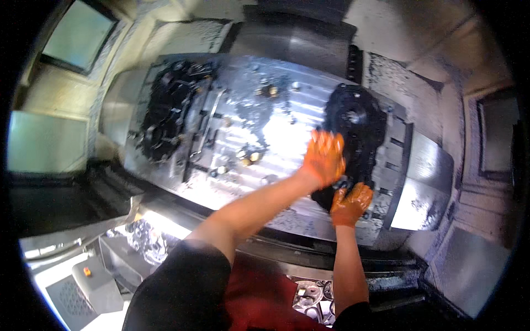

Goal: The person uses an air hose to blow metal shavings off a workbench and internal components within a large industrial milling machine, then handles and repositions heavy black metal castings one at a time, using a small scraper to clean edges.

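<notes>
Dark ribbed housing (pixel 358 135) sits at 3 o'clock on the slotted machine bed (pixel 301 201), long axis running roughly 12 to 6:30. Orange-gloved left hand (pixel 324 157) overlaps its 9 o'clock edge, nearer the middle; bulk lies toward 2 from those fingers. Right hand (pixel 351 205), thumb apart, is at the lower end, bulk toward 12. Both sets of fingers partly bent; cannot tell whether either grips. Second dark casting (pixel 168 110): 10 o'clock.

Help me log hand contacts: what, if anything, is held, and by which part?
It cannot be told: the left grip is at the left edge of the black part, the right grip at its near end; blur hides any hold.
</notes>
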A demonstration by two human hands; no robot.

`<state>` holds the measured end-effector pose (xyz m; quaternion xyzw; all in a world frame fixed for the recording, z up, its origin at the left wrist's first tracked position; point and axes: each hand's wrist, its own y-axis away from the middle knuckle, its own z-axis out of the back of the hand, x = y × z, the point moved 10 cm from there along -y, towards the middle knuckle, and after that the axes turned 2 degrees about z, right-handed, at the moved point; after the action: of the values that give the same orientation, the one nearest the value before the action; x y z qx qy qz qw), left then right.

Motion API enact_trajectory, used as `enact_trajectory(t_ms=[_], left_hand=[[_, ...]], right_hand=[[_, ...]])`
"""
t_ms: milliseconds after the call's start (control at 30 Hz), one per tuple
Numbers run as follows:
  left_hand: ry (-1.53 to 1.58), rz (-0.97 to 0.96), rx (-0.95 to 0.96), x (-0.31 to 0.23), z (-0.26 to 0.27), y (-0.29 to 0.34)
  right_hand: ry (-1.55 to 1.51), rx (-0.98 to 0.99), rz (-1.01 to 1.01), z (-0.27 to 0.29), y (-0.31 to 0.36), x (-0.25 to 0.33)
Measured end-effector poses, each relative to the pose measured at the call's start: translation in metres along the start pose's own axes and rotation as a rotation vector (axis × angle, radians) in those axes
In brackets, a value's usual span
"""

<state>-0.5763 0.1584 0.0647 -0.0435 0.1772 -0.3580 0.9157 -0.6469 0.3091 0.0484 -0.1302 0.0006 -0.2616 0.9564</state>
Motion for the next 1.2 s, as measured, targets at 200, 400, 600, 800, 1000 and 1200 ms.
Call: enact_trajectory(t_ms=[200,400,600,800,1000,1200], left_hand=[[0.211,-0.018,-0.094,0.008,0.006,0.054],[0.012,0.375,-0.161,0.19,0.15,0.124],[-0.423,0.742,0.313,0.349,0.097,0.208],[-0.365,0.807,0.34,0.373,0.072,0.212],[-0.155,0.761,0.486,0.392,0.056,0.185],[0.041,0.373,0.351,0.418,0.051,0.196]], right_hand=[[0.053,0.152,-0.059,-0.023,0.007,-0.004],[-0.067,0.002,-0.027,0.03,0.052,-0.024],[-0.243,0.047,-0.031,0.05,0.146,-0.004],[-0.262,0.066,0.064,0.068,0.166,0.063],[-0.386,0.104,-0.016,0.089,0.179,0.076],[-0.347,0.483,-0.365,0.08,0.283,0.034]])
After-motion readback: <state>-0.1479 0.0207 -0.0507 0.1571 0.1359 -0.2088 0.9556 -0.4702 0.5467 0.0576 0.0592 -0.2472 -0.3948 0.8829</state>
